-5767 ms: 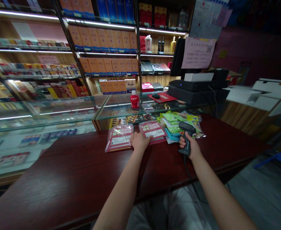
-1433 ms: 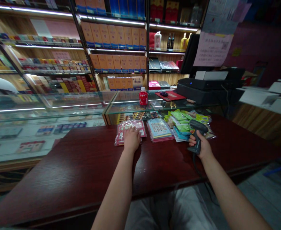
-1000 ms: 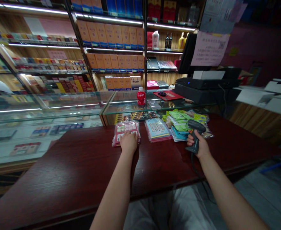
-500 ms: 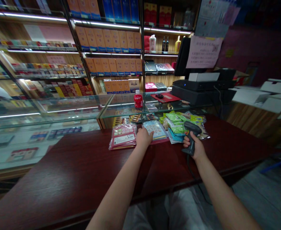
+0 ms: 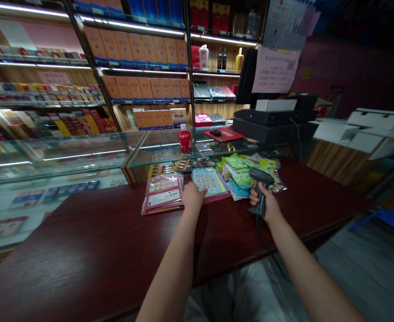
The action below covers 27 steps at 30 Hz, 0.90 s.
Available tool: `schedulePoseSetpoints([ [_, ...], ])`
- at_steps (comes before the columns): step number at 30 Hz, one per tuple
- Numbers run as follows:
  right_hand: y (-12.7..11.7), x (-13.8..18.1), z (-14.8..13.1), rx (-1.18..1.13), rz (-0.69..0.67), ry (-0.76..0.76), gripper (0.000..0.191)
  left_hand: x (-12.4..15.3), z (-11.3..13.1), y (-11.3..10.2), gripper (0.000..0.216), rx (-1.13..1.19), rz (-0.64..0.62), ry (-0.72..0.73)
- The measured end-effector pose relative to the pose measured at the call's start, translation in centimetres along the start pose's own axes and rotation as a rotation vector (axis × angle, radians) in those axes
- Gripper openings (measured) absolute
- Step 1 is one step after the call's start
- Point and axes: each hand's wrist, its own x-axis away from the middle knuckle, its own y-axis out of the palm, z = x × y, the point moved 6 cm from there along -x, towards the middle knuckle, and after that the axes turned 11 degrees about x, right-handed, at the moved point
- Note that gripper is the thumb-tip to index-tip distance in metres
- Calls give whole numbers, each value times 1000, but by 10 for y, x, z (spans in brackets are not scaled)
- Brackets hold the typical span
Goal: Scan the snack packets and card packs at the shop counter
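My right hand is wrapped round the grip of a dark barcode scanner, whose head points left over the counter. A cable runs down from its base. My left hand rests at the gap between two flat packs, its fingers curled and partly hidden, the thumb to the right. On its left is a pink pack in clear plastic with a white label. On its right lies a light-blue pack with rows of small pictures. Green plastic packets are heaped behind the scanner, with blue packets beneath.
The dark red wooden counter meets a glass display case. On the glass stand a red bottle and a mouse on a red mat. A monitor and white boxes are at the right.
The whole view has shifted, so the scene sits further left. My left hand has drawn back slightly towards me, uncovering more of the light-blue pack. The scanner stays in my right hand.
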Motion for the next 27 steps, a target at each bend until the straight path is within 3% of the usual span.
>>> schedulePoseSetpoints([
  [2,0,1,-1,8,6,1,35,-4,-1,0,32,131,-5,4],
  [4,-1,2,-1,17,10,-1,35,-8,-6,8,18,388,-90,-65],
  [7,-1,4,-2,36,15,-6,35,-9,-12,26,21,913,-260,-258],
  [10,-1,6,-3,60,26,-16,36,-8,-7,35,26,1240,-345,-272],
  [14,3,11,-9,86,36,-35,36,-8,3,38,22,1329,-363,-100],
  [19,19,31,-23,252,32,-66,35,-12,9,42,20,1350,-220,85],
  [27,34,66,-25,653,20,-61,44,-18,4,54,21,1349,-100,125],
])
